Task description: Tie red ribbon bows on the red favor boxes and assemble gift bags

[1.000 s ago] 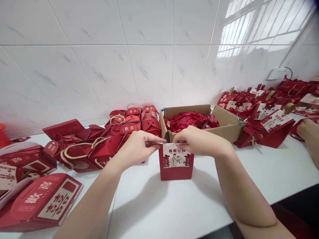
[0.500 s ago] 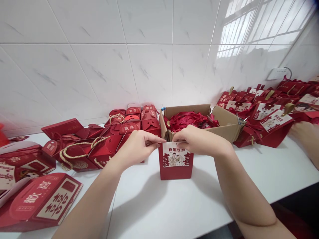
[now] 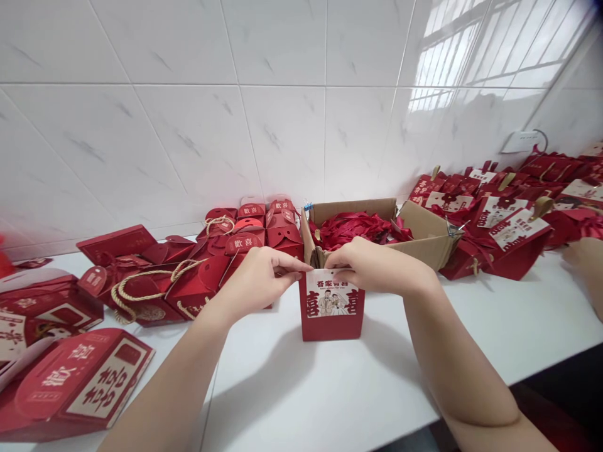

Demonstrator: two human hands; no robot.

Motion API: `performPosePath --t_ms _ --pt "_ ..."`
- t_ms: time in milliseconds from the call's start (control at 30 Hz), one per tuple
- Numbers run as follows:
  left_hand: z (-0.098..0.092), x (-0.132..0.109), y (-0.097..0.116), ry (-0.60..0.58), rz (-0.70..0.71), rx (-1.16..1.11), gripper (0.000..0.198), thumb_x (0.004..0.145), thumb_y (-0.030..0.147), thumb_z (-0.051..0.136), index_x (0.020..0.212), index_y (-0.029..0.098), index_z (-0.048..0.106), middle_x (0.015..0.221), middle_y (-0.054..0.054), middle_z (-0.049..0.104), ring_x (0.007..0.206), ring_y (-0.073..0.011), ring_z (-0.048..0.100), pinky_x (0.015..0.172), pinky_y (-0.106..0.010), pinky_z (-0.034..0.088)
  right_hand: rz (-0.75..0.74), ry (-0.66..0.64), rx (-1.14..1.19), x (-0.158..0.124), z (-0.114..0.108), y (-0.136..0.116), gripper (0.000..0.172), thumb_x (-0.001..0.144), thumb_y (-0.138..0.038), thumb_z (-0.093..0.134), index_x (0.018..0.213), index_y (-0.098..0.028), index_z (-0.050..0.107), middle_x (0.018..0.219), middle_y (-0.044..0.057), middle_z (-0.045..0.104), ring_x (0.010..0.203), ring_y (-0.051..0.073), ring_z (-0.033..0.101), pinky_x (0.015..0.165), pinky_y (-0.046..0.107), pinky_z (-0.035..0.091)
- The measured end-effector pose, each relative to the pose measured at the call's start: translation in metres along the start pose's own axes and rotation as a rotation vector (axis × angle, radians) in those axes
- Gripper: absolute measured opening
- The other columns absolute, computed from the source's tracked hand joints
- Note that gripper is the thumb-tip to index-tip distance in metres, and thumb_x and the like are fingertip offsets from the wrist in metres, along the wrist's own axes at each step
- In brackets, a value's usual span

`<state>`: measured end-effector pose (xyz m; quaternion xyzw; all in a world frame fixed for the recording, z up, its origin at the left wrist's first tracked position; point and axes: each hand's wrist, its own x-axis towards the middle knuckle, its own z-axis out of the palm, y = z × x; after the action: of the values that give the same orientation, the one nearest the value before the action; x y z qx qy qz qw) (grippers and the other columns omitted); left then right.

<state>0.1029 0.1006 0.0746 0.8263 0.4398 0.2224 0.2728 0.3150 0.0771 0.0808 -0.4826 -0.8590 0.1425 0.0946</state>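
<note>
A small red gift box (image 3: pixel 332 328) stands upright on the white table, with a white card panel showing a bride and groom on its front. My left hand (image 3: pixel 264 276) pinches its top left corner between thumb and fingers. At the top right edge, my right hand (image 3: pixel 370 269) is closed on the box, its fingertips curled over the panel and partly hidden. Two small holes show near the panel's top edge. Right behind the box is an open cardboard box (image 3: pixel 424 251) full of dark red ribbons (image 3: pixel 358 227).
Red gift boxes with rope handles (image 3: pixel 146 295) crowd the left side, and a larger red box (image 3: pixel 75 383) lies at the front left. More finished-looking red boxes (image 3: pixel 513 238) fill the right. Another person's hand (image 3: pixel 584 260) is at the far right edge. A tiled wall (image 3: pixel 282 138) rises behind.
My hands and the gift box hold almost the same pose. The other person's hand at the right has shifted slightly. The view has moved a little.
</note>
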Motion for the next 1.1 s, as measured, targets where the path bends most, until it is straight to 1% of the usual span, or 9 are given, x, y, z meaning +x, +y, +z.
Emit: performPosePath --t_ms 200,333,500,667,800,867,933,1000,1100 --pt "-0.001 0.0 0.0 -0.003 0.039 0.057 0.025 0.078 0.019 0.055 0.092 0.027 0.074 0.079 0.003 0.073 0.069 -0.0113 0.063 0.063 -0.018 0.051 -0.047 -0.015 0.058 0.0 -0.001 0.008 0.016 0.079 -0.012 0.048 0.08 -0.017 0.064 0.073 0.001 0.064 0.061 0.01 0.05 0.058 0.023 0.034" --pt "0.002 0.002 -0.003 -0.003 0.036 0.05 0.025 0.079 0.021 0.053 0.091 0.026 0.074 0.084 0.002 0.073 0.074 -0.0145 0.065 0.064 -0.022 0.052 -0.012 -0.014 0.079 0.0 -0.001 0.008 0.017 0.078 -0.013 0.049 0.081 -0.017 0.065 0.074 0.001 0.064 0.061 0.01 0.05 0.057 0.023 0.035" --pt "0.002 -0.001 -0.005 -0.022 0.033 0.018 0.025 0.077 0.017 0.049 0.086 0.023 0.072 0.087 0.0 0.072 0.08 -0.0157 0.065 0.068 -0.024 0.052 0.053 -0.016 0.103 -0.001 0.0 0.002 0.015 0.073 -0.01 0.048 0.069 -0.017 0.06 0.065 -0.001 0.057 0.056 0.009 0.042 0.05 0.023 0.029" --pt "0.008 -0.003 0.002 -0.032 0.147 0.035 0.017 0.076 0.019 0.052 0.091 0.021 0.061 0.1 0.0 0.065 0.089 -0.0157 0.061 0.076 -0.027 0.05 0.098 -0.01 0.108 -0.001 0.001 -0.003 0.015 0.071 -0.008 0.049 0.058 -0.016 0.05 0.055 -0.003 0.043 0.051 0.007 0.03 0.047 0.023 0.023" --pt "0.021 0.002 0.003 -0.045 0.116 0.042 0.014 0.078 0.032 0.057 0.086 0.021 0.057 0.085 0.001 0.065 0.072 -0.0145 0.058 0.06 -0.026 0.045 0.126 -0.003 0.102 -0.003 -0.001 -0.007 0.018 0.071 -0.008 0.052 0.055 -0.016 0.051 0.052 -0.004 0.036 0.049 0.007 0.023 0.045 0.024 0.019" --pt "0.025 0.005 0.003 -0.064 0.098 0.041 0.011 0.079 0.03 0.057 0.083 0.021 0.059 0.081 0.002 0.066 0.067 -0.0131 0.056 0.057 -0.026 0.042 0.13 -0.019 0.112 -0.004 -0.004 -0.004 0.017 0.073 -0.013 0.056 0.057 -0.017 0.058 0.051 -0.004 0.042 0.047 0.006 0.027 0.044 0.024 0.02" --pt "0.026 0.006 0.002 -0.068 0.079 0.038 0.012 0.079 0.029 0.056 0.084 0.022 0.064 0.082 0.003 0.068 0.067 -0.0127 0.057 0.059 -0.025 0.042 0.097 -0.011 0.142 -0.007 -0.01 0.005 0.017 0.076 -0.026 0.059 0.062 -0.018 0.065 0.055 -0.002 0.054 0.049 0.008 0.039 0.046 0.023 0.027" --pt "0.026 0.006 0.003 -0.049 0.073 0.041 0.015 0.078 0.028 0.057 0.088 0.022 0.067 0.085 0.003 0.07 0.071 -0.0132 0.06 0.062 -0.025 0.043 0.096 0.143 0.173 -0.009 -0.016 0.021 0.025 0.08 -0.038 0.057 0.07 -0.019 0.07 0.065 0.0 0.064 0.058 0.011 0.052 0.051 0.023 0.036" --pt "0.026 0.006 0.004 -0.027 0.074 0.045 0.018 0.077 0.026 0.057 0.09 0.022 0.069 0.09 0.003 0.071 0.079 -0.0142 0.062 0.068 -0.025 0.045 0.237 0.673 0.195 -0.008 -0.022 0.05 0.027 0.083 -0.037 0.052 0.087 -0.019 0.072 0.082 0.004 0.07 0.072 0.015 0.061 0.065 0.026 0.046"
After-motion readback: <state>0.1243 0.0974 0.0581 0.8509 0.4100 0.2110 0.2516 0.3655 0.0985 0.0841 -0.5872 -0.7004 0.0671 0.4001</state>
